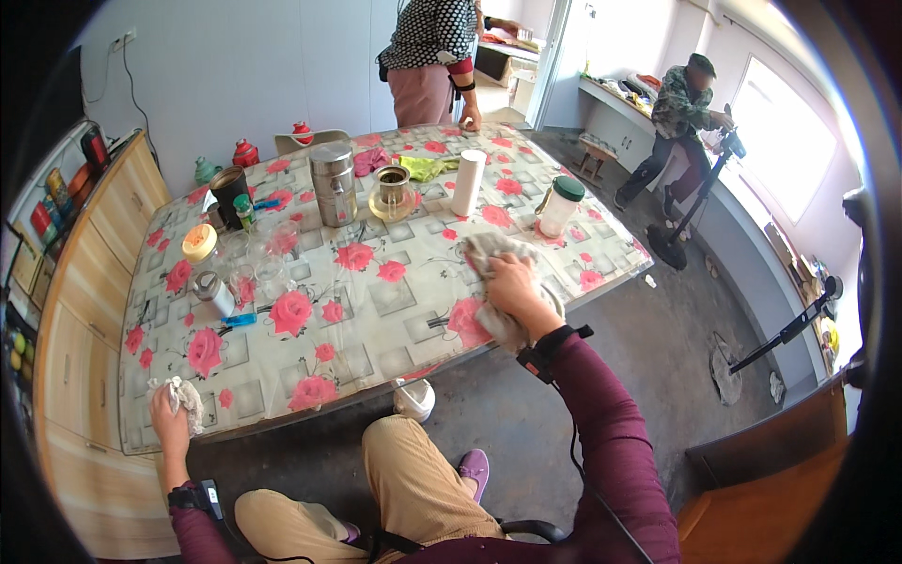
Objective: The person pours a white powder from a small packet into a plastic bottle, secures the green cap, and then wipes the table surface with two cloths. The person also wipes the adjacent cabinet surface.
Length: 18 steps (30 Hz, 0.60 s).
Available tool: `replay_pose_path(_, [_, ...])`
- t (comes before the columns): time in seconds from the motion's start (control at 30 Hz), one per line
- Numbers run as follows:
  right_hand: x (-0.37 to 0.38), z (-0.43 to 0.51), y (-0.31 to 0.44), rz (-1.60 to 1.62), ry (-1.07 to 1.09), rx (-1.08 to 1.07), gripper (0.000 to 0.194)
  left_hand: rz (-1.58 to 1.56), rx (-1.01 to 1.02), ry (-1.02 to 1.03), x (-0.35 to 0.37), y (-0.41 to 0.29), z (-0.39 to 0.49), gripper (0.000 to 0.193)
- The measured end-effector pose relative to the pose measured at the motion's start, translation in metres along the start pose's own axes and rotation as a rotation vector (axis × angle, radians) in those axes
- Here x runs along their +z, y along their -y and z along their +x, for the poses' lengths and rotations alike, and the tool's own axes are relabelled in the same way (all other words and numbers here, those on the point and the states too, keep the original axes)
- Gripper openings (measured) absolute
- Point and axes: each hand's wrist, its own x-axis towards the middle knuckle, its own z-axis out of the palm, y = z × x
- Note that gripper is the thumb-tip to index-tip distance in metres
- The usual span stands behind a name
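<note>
A table with a floral cover (394, 296) lies before me. My right hand (514, 282) presses a grey-beige cloth (493, 250) onto its near right part; the cloth partly hangs over the edge. At the near left corner my left hand (169, 416) holds a crumpled whitish cloth or tissue (187, 405). Forward of my right hand stand a white paper roll (468, 183) and a jar with a green lid (561, 206). Beyond the table's middle are a steel canister (333, 185) and a glass teapot with a metal strainer (392, 194).
Several clear glasses (271, 271), a jar with a cream lid (200, 245), a white bottle (213, 292) and a black cup (230, 190) crowd the left side. Pink (371, 161) and lime cloths (426, 168) lie farther back. One person (437, 63) stands behind the table; another (680, 113) is by the window.
</note>
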Motion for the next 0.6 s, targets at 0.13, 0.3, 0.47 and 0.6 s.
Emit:
replay_pose_path(0.13, [0.000,0.028,0.014,0.187,-0.060,0.071,0.043,0.020,0.015,0.005,-0.003,-0.006,0.001,0.047])
replay_pose_path(0.3, [-0.002,0.057,0.015,0.054,0.018,0.141,0.042,0.007,-0.007,-0.023,-0.005,-0.015,-0.002,0.046])
replay_pose_path(0.47, [0.002,0.031,0.052,0.131,0.038,-0.072,0.054,0.023,-0.025,-0.037,-0.004,-0.023,-0.002,0.048])
replay_pose_path(0.6, [-0.004,0.011,0.103,0.102,0.176,-0.250,0.058,-0.016,0.057,-0.117,-0.008,-0.032,-0.004,0.042])
